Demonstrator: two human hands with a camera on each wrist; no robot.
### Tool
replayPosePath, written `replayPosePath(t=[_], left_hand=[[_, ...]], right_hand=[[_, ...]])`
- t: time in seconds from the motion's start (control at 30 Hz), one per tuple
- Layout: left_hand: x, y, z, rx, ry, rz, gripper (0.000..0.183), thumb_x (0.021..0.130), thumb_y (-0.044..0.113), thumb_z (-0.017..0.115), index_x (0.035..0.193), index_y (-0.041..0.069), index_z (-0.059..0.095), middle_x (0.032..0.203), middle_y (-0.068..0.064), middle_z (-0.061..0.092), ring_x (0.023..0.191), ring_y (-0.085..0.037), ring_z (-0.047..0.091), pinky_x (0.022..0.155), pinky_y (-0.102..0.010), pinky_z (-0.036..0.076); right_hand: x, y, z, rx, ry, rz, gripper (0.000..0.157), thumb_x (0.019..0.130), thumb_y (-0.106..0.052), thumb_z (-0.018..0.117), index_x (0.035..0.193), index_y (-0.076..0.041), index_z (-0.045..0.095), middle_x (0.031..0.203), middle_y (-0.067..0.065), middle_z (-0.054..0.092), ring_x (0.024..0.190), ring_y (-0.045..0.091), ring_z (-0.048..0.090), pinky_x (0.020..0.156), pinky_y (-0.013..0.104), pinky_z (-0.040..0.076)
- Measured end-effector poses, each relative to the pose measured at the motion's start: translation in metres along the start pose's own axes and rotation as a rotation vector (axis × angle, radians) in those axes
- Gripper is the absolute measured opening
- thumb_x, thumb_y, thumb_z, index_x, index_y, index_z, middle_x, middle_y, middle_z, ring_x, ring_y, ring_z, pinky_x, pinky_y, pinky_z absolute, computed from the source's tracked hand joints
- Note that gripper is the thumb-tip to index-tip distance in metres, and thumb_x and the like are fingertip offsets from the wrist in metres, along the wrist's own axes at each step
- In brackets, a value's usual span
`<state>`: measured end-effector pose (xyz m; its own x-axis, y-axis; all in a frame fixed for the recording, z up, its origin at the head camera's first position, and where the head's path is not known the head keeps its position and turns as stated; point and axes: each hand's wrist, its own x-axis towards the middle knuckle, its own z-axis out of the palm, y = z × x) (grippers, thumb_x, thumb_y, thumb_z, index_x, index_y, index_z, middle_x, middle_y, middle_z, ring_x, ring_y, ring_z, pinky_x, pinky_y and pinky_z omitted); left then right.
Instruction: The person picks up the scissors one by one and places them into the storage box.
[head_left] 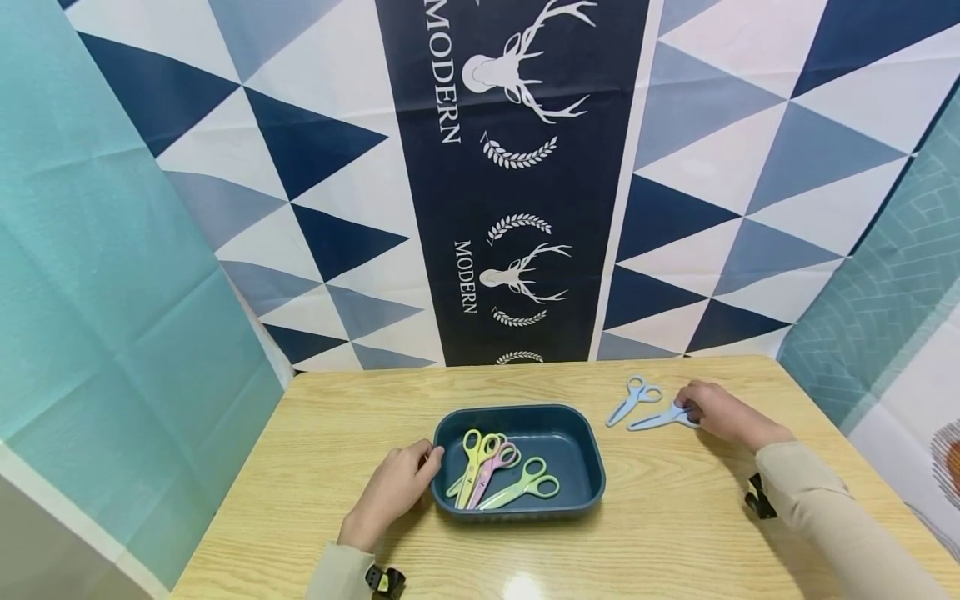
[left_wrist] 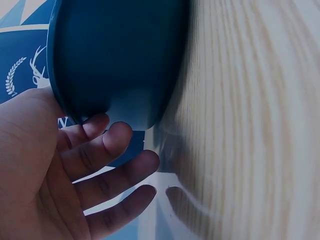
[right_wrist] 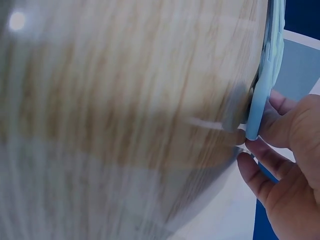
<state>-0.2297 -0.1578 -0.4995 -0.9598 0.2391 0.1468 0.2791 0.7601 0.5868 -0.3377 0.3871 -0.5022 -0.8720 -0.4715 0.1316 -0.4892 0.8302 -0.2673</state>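
Note:
At the right of the table, my right hand point(head_left: 720, 410) pinches the handle of light blue scissors point(head_left: 652, 419); the right wrist view shows the handle point(right_wrist: 258, 107) between thumb and fingers. A second pair of light blue scissors point(head_left: 628, 407) lies just beside them. My left hand point(head_left: 397, 485) holds the left end of a dark blue plastic bin point(head_left: 570, 446), thumb at the rim and fingers near the outer wall point(left_wrist: 120, 55). Inside the bin lie yellow scissors point(head_left: 470, 472), pink scissors point(head_left: 483, 479) and green scissors point(head_left: 517, 490), partly overlapping.
A light wood-grain table point(head_left: 660, 517) carries everything. Behind it hangs a cloth point(head_left: 525, 192) with triangles and deer heads, and a teal cloth point(head_left: 135, 292) closes off the left side. Black bands sit on both wrists.

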Motion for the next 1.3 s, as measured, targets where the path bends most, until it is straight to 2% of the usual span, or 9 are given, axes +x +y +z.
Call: replayPosePath(t=[0.13,0.33,0.53,0.7,0.93,1.3], left_hand=[[0.000,-0.001,0.000,0.000,-0.006,0.001,0.034,0.109,0.037,0.049,0.081,0.020,0.057,0.056,0.009,0.048,0.046,-0.006,0.046,0.047,-0.024,0.039],[0.001,-0.002,-0.001,-0.001,-0.006,0.005,0.036,0.109,0.041,0.047,0.082,0.021,0.057,0.056,0.009,0.049,0.046,-0.006,0.047,0.047,-0.024,0.039],[0.001,0.000,-0.001,0.002,-0.001,0.003,0.032,0.109,0.036,0.050,0.082,0.020,0.057,0.056,0.009,0.049,0.046,-0.005,0.046,0.047,-0.024,0.039],[0.001,0.001,-0.001,-0.002,0.002,0.002,0.031,0.109,0.034,0.050,0.082,0.020,0.057,0.057,0.009,0.048,0.047,-0.005,0.046,0.047,-0.024,0.038],[0.002,0.000,-0.001,0.005,-0.006,0.000,0.033,0.109,0.037,0.049,0.081,0.020,0.056,0.057,0.008,0.047,0.047,-0.006,0.045,0.048,-0.024,0.038],[0.002,0.000,0.000,-0.002,-0.007,0.001,0.032,0.109,0.035,0.050,0.082,0.020,0.057,0.056,0.008,0.048,0.046,-0.006,0.046,0.048,-0.024,0.038]], right_hand=[[-0.002,-0.001,0.000,-0.010,0.009,-0.015,0.027,0.075,0.022,0.065,0.093,0.002,0.069,0.088,0.007,0.062,0.078,0.020,0.057,0.072,0.041,0.053],[-0.003,-0.003,-0.002,-0.005,0.022,-0.006,0.024,0.078,0.019,0.066,0.096,0.004,0.071,0.090,0.010,0.065,0.083,0.024,0.063,0.077,0.047,0.055],[-0.004,-0.006,-0.007,0.010,0.064,-0.036,0.021,0.077,0.016,0.069,0.094,0.005,0.073,0.088,0.011,0.067,0.081,0.027,0.065,0.075,0.048,0.055],[-0.005,-0.009,-0.010,0.012,0.053,-0.010,0.021,0.078,0.014,0.069,0.095,0.004,0.073,0.092,0.012,0.070,0.087,0.033,0.068,0.080,0.053,0.055],[-0.008,-0.019,-0.016,0.054,0.056,0.028,0.016,0.082,0.009,0.070,0.097,0.003,0.074,0.095,0.013,0.071,0.091,0.036,0.069,0.082,0.054,0.055],[-0.011,-0.022,-0.019,0.038,0.073,0.020,0.013,0.084,0.006,0.074,0.096,0.001,0.075,0.093,0.010,0.072,0.088,0.033,0.069,0.080,0.052,0.056]])
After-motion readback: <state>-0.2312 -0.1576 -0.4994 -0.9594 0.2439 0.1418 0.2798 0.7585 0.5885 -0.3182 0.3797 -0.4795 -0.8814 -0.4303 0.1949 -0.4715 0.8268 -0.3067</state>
